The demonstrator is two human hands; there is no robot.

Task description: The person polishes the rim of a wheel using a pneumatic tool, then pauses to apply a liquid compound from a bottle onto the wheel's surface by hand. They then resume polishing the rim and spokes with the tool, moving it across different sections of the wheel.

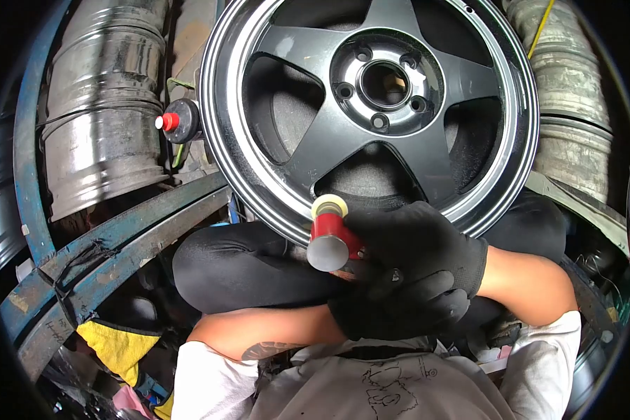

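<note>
Two gloved hands meet low in the middle of the scene, and most of the risk sits there. Going from the left: a bare steel rim (101,119) stands at the far left behind a blue metal frame (112,241), and a yellow rag (119,346) lies near the bottom edge. A small black bottle with a red cap (177,121) sits just beside the left edge of the black five-spoke wheel (371,112), which rests tilted against the person's knees (245,269).

At the wheel's near lip, a red tool with a pale yellow pad (331,227) touches the polished edge. The left hand (399,308), whose forearm crosses in from the left, lies under the right one with its fingers curled; how much of the tool it has hold of cannot be told, since the right hand covers it. The right hand (416,241) is closed around the red body of the tool, wrapping it fully.

Several things could go wrong from here. The wheel is only propped on the legs, so a hard push on the lip could make it roll or slide sideways, perhaps toward the bottle. The pad meets a narrow curved edge; if it tilts, it could skip onto the black painted spoke and mark the finish. The stacked grip hides the tool's body, so a slip of the gloves would be noticed late. Another steel rim (574,105) at the far right leaves little room for the wheel to shift that way.
</note>
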